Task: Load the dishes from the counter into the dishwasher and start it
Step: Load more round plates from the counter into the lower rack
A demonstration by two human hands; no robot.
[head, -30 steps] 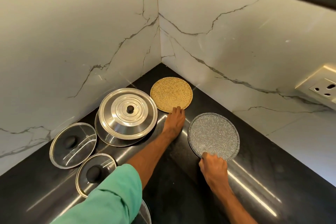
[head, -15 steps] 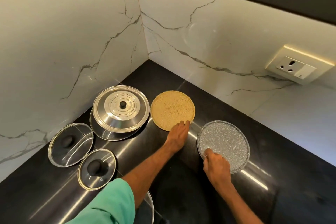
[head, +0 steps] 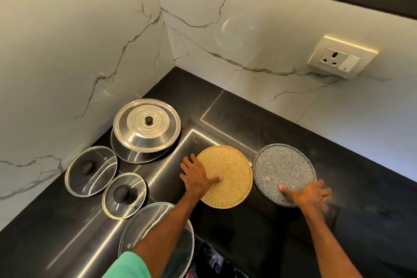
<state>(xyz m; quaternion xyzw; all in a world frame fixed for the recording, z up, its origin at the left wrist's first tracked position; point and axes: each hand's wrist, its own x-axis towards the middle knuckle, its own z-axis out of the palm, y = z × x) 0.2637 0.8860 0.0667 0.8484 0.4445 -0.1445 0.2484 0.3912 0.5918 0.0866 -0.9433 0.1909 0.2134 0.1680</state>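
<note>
Yellow plate (head: 228, 176) lay flat on the black counter (head: 237, 108), just beside the grey plate (head: 283, 171). The left hand (head: 196, 176) rested at its rim, fingers spread, thumb on top. The right hand (head: 309, 194) (blurred) touched the grey plate's near edge, fingers also spread.

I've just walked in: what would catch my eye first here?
Two hands rest on round plates on the black counter: the left hand on a tan plate, the right hand on a grey speckled plate. A steel lid sits toward the wall corner, glass lids beside it.
</note>
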